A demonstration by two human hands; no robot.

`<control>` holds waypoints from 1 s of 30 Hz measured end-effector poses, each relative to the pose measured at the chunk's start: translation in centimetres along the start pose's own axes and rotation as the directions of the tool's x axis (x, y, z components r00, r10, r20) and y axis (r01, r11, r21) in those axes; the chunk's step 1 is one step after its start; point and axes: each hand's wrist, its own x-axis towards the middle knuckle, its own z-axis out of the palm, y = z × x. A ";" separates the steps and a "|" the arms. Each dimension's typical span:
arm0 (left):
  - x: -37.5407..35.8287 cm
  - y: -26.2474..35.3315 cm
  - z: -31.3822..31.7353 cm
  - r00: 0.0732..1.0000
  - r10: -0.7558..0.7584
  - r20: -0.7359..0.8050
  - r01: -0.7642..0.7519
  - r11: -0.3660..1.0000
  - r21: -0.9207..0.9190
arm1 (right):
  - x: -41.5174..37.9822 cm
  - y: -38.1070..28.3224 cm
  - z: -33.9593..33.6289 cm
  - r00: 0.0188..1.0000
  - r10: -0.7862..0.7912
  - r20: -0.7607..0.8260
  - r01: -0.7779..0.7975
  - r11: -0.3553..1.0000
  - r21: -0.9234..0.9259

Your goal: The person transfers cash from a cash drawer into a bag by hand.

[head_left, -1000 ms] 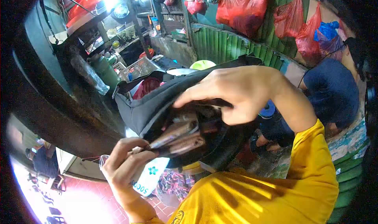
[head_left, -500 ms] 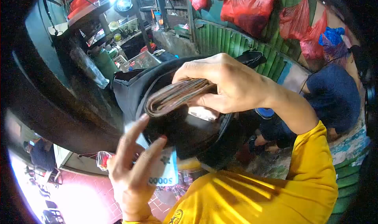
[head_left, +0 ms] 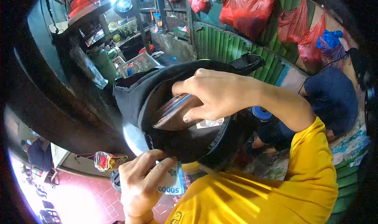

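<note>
A black bag (head_left: 132, 100) gapes wide in front of my yellow shirt. Inside its mouth my right hand (head_left: 220, 92) grips a folded wad of banknotes (head_left: 173, 112), thumb on one side and fingers on the other. Below the wad, a pale piece of paper (head_left: 210, 123) lies in the bag. My left hand (head_left: 141, 180) is closed at the bag's near rim, its fingertips right at the edge. A light blue banknote (head_left: 173, 184) marked 50000 hangs from that hand.
To the right a person in dark clothes (head_left: 330, 98) crouches low. Red plastic bags (head_left: 248, 11) hang along the green corrugated wall (head_left: 220, 43). A plastic crate (head_left: 139, 62) and a green gas cylinder (head_left: 103, 62) stand behind the bag. A dark curved surface (head_left: 78, 117) runs along the left.
My right hand has lowered the folded wad deeper into the bag. The left hand has gone from spread fingers to closed at the rim, with the blue banknote still there.
</note>
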 end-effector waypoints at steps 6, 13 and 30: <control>0.2 -0.2 -0.3 1.000 0.013 -0.012 -0.013 1.000 -0.017 | -0.9 1.0 -1.2 0.921 -0.175 -0.348 0.187 0.982 0.002; 1.1 0.3 -0.9 0.987 0.052 0.150 -0.065 0.994 0.086 | -2.9 0.1 -2.2 0.939 -0.055 -0.339 0.061 0.998 0.009; 5.1 0.5 3.7 0.690 0.209 0.693 -0.281 0.960 -0.010 | -3.6 0.4 -0.8 0.837 -0.197 -0.510 0.166 0.980 -0.107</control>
